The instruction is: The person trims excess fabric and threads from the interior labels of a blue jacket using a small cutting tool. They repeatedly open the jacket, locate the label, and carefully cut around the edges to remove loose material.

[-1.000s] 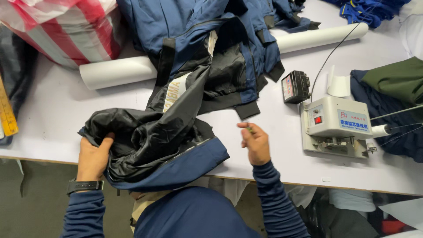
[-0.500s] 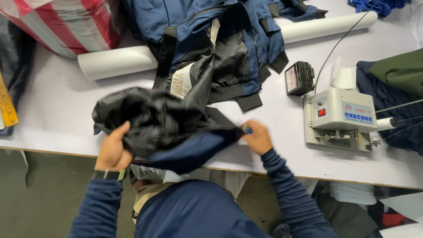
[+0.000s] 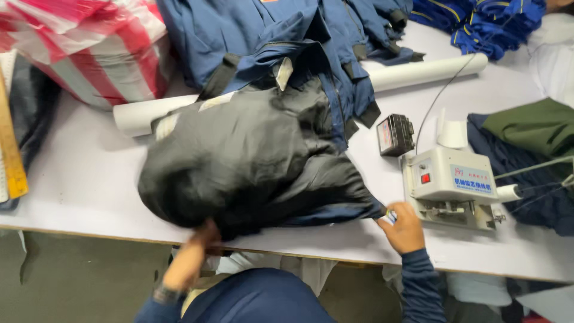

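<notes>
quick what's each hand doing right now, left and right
Left hand: closed on the lower edge of the black jacket lining, partly hidden under it.
Right hand: closed, pinching the jacket's navy hem corner.

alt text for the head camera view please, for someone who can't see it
A person's left hand and right hand grip a black-lined navy jacket spread over a white table. A small white machine sits right; a paper roll lies behind.
</notes>
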`<state>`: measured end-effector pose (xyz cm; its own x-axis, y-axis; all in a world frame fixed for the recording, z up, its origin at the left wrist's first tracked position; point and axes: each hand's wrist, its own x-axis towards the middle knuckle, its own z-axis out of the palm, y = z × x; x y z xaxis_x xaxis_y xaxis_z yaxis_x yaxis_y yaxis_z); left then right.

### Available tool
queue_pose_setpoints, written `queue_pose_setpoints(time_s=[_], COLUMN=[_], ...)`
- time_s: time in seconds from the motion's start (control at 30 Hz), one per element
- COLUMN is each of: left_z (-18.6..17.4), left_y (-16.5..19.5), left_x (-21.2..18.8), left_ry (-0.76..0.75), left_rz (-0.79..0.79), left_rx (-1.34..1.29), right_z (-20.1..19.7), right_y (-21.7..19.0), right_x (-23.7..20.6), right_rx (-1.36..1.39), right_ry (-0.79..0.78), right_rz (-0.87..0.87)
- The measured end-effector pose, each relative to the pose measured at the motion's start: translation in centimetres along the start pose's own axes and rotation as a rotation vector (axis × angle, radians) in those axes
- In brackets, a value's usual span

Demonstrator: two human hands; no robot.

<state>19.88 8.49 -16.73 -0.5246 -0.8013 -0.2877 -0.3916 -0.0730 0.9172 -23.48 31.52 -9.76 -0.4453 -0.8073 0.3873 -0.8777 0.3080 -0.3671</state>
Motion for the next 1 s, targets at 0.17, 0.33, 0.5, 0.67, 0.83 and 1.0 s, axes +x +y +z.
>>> queue_pose_setpoints(time_s=[0.17, 0.33, 0.5, 0.67, 0.83, 1.0], left_z=[-3.2, -3.6, -2.0, -6.7, -7.5, -6.4], left_y=[2.1, 12.0, 14.3, 7.0, 2.1, 3.2], left_x=[-4.8, -1.1, 7.0, 11.3, 10.1, 8.9], left_ry=[-0.399, -0.062, 0.077, 0.338, 0.483, 0.494], left_rz=[-0.135, 0.648, 0.837, 0.298, 0.333, 0.306], left_rx=[0.153, 0.254, 0.686, 1.136, 1.079, 0.995], right_z=[0.0, 5.2, 9.0, 8.0, 8.3, 8.2], right_y=[0.6, -4.7, -7.0, -2.0, 0.2, 0.8], right_x=[-5.7, -2.0, 1.7, 0.6, -2.0, -1.1], right_rx=[0.207, 0.416, 0.336, 0.208, 0.404, 0.404], right_ry=[0.159, 0.269, 0.067, 0.023, 0.074, 0.092], right_rz=[0.445, 0.104, -0.064, 0.104, 0.254, 0.323])
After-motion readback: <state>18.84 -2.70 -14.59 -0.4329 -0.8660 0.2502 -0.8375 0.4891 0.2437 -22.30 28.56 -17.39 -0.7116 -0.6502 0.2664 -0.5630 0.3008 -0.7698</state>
